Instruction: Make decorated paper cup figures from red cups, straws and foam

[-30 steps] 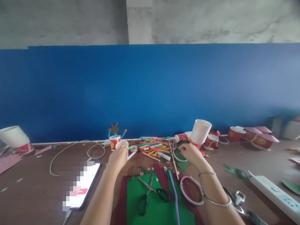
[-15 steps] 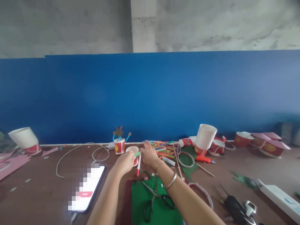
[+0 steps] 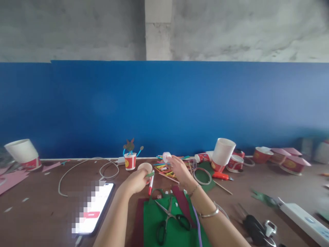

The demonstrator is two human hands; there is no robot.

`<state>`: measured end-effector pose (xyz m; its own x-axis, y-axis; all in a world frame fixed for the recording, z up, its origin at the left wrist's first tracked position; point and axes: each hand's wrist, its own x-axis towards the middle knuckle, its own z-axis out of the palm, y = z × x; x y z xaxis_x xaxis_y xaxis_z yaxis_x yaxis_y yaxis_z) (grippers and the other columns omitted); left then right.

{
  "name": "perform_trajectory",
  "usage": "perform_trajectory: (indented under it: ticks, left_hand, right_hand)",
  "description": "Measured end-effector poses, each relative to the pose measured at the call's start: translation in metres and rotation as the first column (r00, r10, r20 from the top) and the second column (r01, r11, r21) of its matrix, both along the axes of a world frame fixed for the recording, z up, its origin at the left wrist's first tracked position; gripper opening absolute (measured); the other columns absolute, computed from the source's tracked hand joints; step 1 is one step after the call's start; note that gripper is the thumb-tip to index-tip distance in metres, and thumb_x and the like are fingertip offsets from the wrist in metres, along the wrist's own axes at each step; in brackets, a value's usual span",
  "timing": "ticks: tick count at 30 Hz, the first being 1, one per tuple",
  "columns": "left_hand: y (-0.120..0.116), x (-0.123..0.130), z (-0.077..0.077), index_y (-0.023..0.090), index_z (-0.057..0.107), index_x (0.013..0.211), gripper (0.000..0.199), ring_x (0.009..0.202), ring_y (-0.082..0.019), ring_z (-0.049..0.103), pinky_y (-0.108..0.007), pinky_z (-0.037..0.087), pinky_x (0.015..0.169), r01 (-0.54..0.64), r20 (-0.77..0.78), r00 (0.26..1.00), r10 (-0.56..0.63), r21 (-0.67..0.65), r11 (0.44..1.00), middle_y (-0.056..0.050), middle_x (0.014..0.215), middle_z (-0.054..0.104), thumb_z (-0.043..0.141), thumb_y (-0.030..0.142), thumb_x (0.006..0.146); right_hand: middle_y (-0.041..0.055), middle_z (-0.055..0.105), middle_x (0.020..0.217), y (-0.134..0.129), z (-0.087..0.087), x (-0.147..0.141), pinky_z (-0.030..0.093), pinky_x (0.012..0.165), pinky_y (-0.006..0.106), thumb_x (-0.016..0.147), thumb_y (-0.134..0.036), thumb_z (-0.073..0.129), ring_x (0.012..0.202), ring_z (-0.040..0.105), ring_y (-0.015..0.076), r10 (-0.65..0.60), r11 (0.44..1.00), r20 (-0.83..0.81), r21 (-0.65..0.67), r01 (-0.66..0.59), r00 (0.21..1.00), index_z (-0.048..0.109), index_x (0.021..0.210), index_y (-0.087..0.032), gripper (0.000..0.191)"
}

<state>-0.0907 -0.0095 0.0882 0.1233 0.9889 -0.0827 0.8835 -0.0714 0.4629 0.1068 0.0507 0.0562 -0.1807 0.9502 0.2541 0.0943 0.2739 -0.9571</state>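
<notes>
Gripping a paper cup [image 3: 145, 166] at its near side, the left hand [image 3: 135, 180] has its fingers curled in tightly, and a small green piece [image 3: 150, 174] pokes out past them, across the front of the cup. The right hand [image 3: 180, 171] is raised over a heap of coloured sticks [image 3: 169, 174], its fingers pinched together on a pale tape roll [image 3: 166, 156]; how far the hidden fingers wrap around it, I cannot tell. The cup stands on the table [image 3: 46, 212], between the left hand and a smaller-looking red cup [image 3: 130, 162] that carries a brown paper figure [image 3: 130, 145] on blue stems. A red and white marker [image 3: 150, 185] lies just beside the cup, to its right. Nearer, scissors [image 3: 168, 215] rest with blades spread on a green sheet [image 3: 151, 236], which overlaps a dark red sheet [image 3: 138, 226]; a purple strip [image 3: 197, 226] runs along there too, beside the right forearm. To the left lies a lit phone [image 3: 96, 211], a white cable [image 3: 61, 178] looping behind it. Right of the heap are a ring [image 3: 195, 178], a tall white cup [image 3: 223, 151] set in a red one, an orange cutter [image 3: 220, 176] and a thin wooden stick [image 3: 223, 188]. Farther right, a white power strip [image 3: 303, 218] lies near cups with pink tops [image 3: 296, 160].
</notes>
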Motion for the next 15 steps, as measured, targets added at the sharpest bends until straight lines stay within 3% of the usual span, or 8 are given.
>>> perform_trajectory:
  ticks: [3, 6, 9, 11, 15]
  left_hand:
    - [-0.003, 0.009, 0.009, 0.021, 0.059, 0.086, 0.024, 0.079, -0.018, 0.062, -0.026, 0.043, 0.07, 0.054, 0.155, 0.985, -0.077, 0.148, 0.988, -0.004, 0.086, 0.066, 0.039, 0.032, 0.088]
    - [-0.001, 0.033, 0.008, 0.017, 0.058, 0.094, 0.036, 0.072, -0.016, 0.061, -0.027, 0.045, 0.07, -0.003, 0.391, 0.916, -0.094, 0.242, 0.97, -0.004, 0.077, 0.065, 0.028, 0.037, 0.093]
    - [0.003, 0.063, -0.006, 0.017, 0.055, 0.109, 0.031, 0.091, -0.017, 0.061, -0.027, 0.046, 0.082, 0.063, 0.628, 0.741, -0.239, 0.288, 0.955, -0.006, 0.097, 0.066, 0.044, 0.038, 0.089]
    - [0.005, 0.079, -0.019, 0.017, 0.055, 0.111, 0.036, 0.099, -0.019, 0.059, -0.029, 0.045, 0.089, 0.105, 0.727, 0.633, -0.267, 0.261, 0.96, -0.007, 0.102, 0.066, 0.053, 0.04, 0.084]
    - [0.004, 0.091, -0.034, 0.015, 0.059, 0.103, 0.042, 0.076, -0.018, 0.064, -0.03, 0.05, 0.072, 0.312, 0.857, 0.452, -0.246, 0.106, 0.944, -0.006, 0.085, 0.067, 0.047, 0.052, 0.085]
  right_hand:
    - [0.0083, 0.068, 0.089, -0.023, 0.008, 0.02, 0.049, 0.06, 0.027, 0.081, -0.046, 0.047, 0.075, 0.064, 0.0192, 0.136, 0.961, -0.308, -0.192, -0.201, 0.942, 0.059, 0.098, -0.016, 0.036]
    - [0.0048, 0.065, 0.07, -0.04, 0.004, 0.03, 0.042, 0.052, 0.023, 0.077, -0.041, 0.054, 0.06, 0.057, 0.0145, 0.126, 0.912, -0.438, -0.302, -0.278, 0.89, 0.063, 0.08, -0.015, 0.028]
    - [0.0002, 0.058, 0.061, -0.047, -0.008, 0.033, 0.038, 0.05, 0.021, 0.074, -0.039, 0.058, 0.055, 0.05, 0.0113, 0.078, 0.915, -0.436, -0.325, -0.238, 0.896, 0.059, 0.068, -0.016, 0.024]
    - [-0.0024, 0.053, 0.059, -0.05, -0.015, 0.034, 0.036, 0.049, 0.021, 0.074, -0.04, 0.06, 0.053, 0.046, 0.0101, 0.058, 0.919, -0.437, -0.329, -0.219, 0.898, 0.056, 0.064, -0.017, 0.026]
    - [-0.0043, 0.044, 0.056, -0.054, -0.015, 0.04, 0.032, 0.047, 0.021, 0.079, -0.045, 0.057, 0.05, 0.042, 0.0087, 0.149, 0.899, -0.4, -0.326, -0.292, 0.904, 0.05, 0.057, -0.018, 0.035]
